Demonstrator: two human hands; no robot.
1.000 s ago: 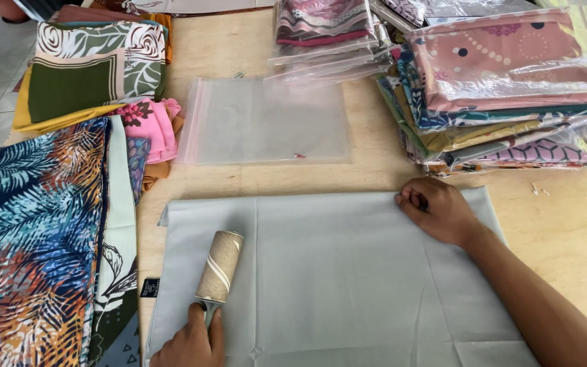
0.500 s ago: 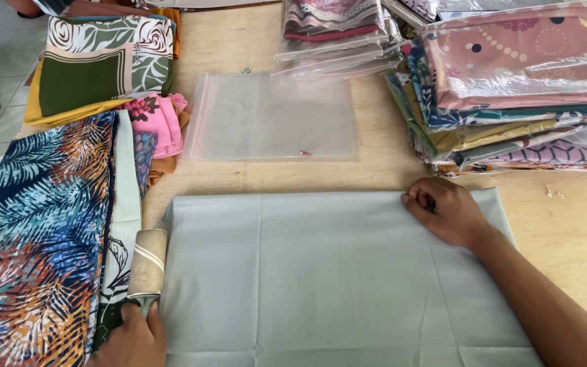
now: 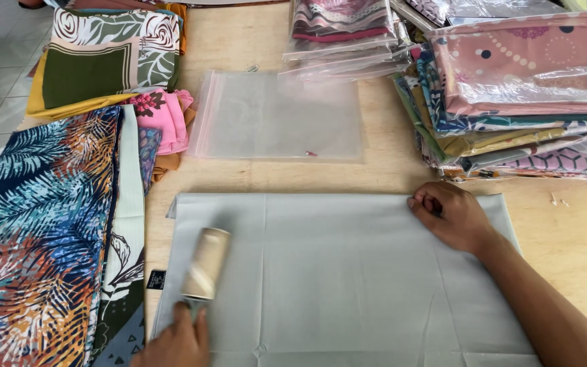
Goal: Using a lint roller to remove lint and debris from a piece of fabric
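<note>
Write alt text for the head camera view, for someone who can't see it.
A left hand runs a lint roller over a pale grey cloth on a wooden table, while the right hand pins the cloth's far edge. An empty clear bag lies beyond, between stacks of patterned fabrics.

The lint roller [image 3: 205, 264] in the left hand [image 3: 174, 340] has moved from the grey cloth's [image 3: 348, 272] left edge back onto it.
</note>
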